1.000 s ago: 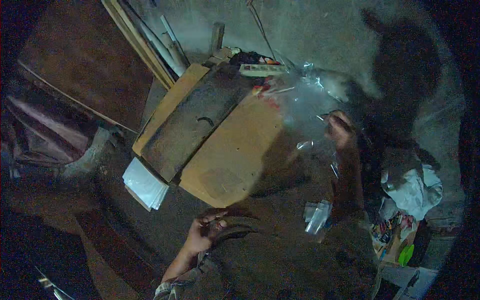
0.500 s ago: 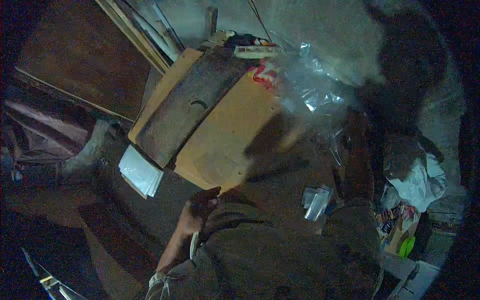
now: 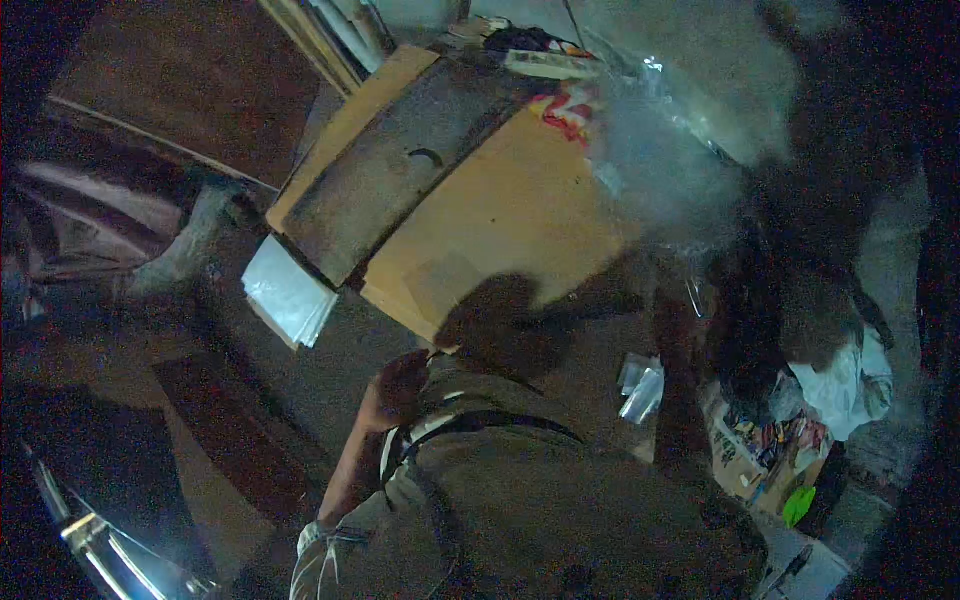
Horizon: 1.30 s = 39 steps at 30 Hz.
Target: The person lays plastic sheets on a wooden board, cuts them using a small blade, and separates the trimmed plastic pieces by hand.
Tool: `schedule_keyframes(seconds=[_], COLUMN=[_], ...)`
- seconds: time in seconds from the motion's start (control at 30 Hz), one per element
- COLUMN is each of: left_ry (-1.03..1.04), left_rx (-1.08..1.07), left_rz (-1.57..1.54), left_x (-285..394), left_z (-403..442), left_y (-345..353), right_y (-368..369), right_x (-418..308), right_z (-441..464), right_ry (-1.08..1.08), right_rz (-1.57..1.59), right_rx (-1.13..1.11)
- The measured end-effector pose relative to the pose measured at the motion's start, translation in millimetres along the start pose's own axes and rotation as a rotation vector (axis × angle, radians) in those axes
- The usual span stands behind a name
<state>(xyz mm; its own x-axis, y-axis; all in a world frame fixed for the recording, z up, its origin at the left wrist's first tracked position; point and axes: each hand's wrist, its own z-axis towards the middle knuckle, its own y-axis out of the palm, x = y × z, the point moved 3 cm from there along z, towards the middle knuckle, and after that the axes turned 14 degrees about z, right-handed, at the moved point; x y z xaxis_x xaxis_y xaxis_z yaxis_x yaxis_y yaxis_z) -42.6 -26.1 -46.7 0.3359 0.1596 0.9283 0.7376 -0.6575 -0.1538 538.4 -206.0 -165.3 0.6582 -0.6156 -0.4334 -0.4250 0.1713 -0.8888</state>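
My left hand (image 3: 400, 388) is low in the middle of the view, close to my body and near the front corner of a brown cardboard sheet (image 3: 520, 210). Deep shadow covers its fingers, so I cannot make out whether they are closed or hold anything. My right hand does not show. A long dark board (image 3: 370, 180) with a small curved dark mark lies along the cardboard's left side. A stack of white sheets (image 3: 290, 295) sits left of the hand. Small clear plastic packets (image 3: 642, 387) lie to the right.
Clear plastic film (image 3: 670, 170) and a red-and-white wrapper (image 3: 567, 115) lie at the cardboard's far right. Wooden strips (image 3: 315, 45) lean at the back. On the right are a white bag (image 3: 840, 385) and a box with colourful packets (image 3: 775, 440). Metal bars (image 3: 110, 550) gleam at lower left.
The view has shifted, so the cardboard and board appear higher and slightly further right. My left hand stays near the cardboard's corner, its fingers now darker. The shadow on the cardboard has changed shape.
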Motion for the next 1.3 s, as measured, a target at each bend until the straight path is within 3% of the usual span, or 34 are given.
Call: schedule_keyframes(seconds=[0.03, 0.1, 0.13, 0.2, 0.27, 0.3, 0.33, 0.4, 0.43, 0.53, 0.6, 0.7, 0.77, 0.8, 0.83, 0.87, 1.0, 1.03, 1.13, 1.17, 1.3], left_ry=[0.005, 0.113, 0.112, -0.053, 0.031, 0.078, 0.124, 0.021, -0.089, -0.065, -0.009, 0.048, -0.006, 0.003, 0.08, 0.154, 0.119, 0.271, 0.331, 0.344, 0.388], left_rx=[0.022, -0.012, 0.006, -0.014, 0.012, -0.028, -0.065, -0.038, -0.036, 0.026, 0.054, 0.073, 0.042, 0.047, 0.023, -0.002, -0.062, -0.022, 0.034, 0.147, 0.23], left_rz=[-0.001, 0.441, 0.443, 0.227, 0.104, 0.257, 0.411, 0.303, 0.201, 0.225, 0.176, 0.114, 0.009, 0.008, 0.007, 0.007, -0.294, -0.289, -0.376, -0.409, -0.392], left_x=[13, 53, 45, 12, 20, 23, 27, 35, 40, 66, 70, 82, 116, 119, 123, 128, 155, 153, 158, 143, 163], left_z=[0, 0, 0, 1, -6, -4, -4, -8, -12, -18, -18, -18, -23, -21, -19, -17, -34, -30, -37, -33, -56], left_y=[-2, -6, -6, -7, -16, -18, -20, -22, -23, -38, -44, -50, -56, -59, -60, -62, -70, -72, -83, -85, -100], right_y=[24, 55, 59, 63, 66, 67, 68, 72, 62, 26, -9, -78, -110, -110, -106, -100, -76, -71, -57, -55, -50], right_x=[-2, -15, -31, -52, -70, -75, -61, -59, -62, -103, -172, -315, -398, -414, -433, -449, -494, -502, -512, -514, -528], right_z=[-16, -38, -42, -47, -55, -58, -52, -49, -46, -31, -41, -79, -103, -111, -119, -128, -161, -166, -173, -173, -180], right_ry=[-0.06, -0.199, -0.228, 0.243, 0.591, 0.712, 0.145, -0.448, -0.355, 0.031, -0.016, -0.27, -0.247, -0.257, -0.363, -0.468, -0.484, -0.483, -0.533, -0.501, -0.596], right_rz=[-0.103, -0.219, -0.19, 0.388, 0.813, 0.942, 0.19, -0.565, -0.407, 0.464, 0.821, 0.759, 0.868, 0.867, 1.029, 1.182, 1.174, 1.111, 1.053, 0.953, 0.839], right_rx=[-0.101, -0.143, -0.134, -0.318, -0.457, -0.497, -0.37, -0.175, -0.108, 0.143, 0.24, 0.254, -0.014, -0.011, -0.223, -0.445, -0.715, -0.809, -0.934, -0.996, -0.9])
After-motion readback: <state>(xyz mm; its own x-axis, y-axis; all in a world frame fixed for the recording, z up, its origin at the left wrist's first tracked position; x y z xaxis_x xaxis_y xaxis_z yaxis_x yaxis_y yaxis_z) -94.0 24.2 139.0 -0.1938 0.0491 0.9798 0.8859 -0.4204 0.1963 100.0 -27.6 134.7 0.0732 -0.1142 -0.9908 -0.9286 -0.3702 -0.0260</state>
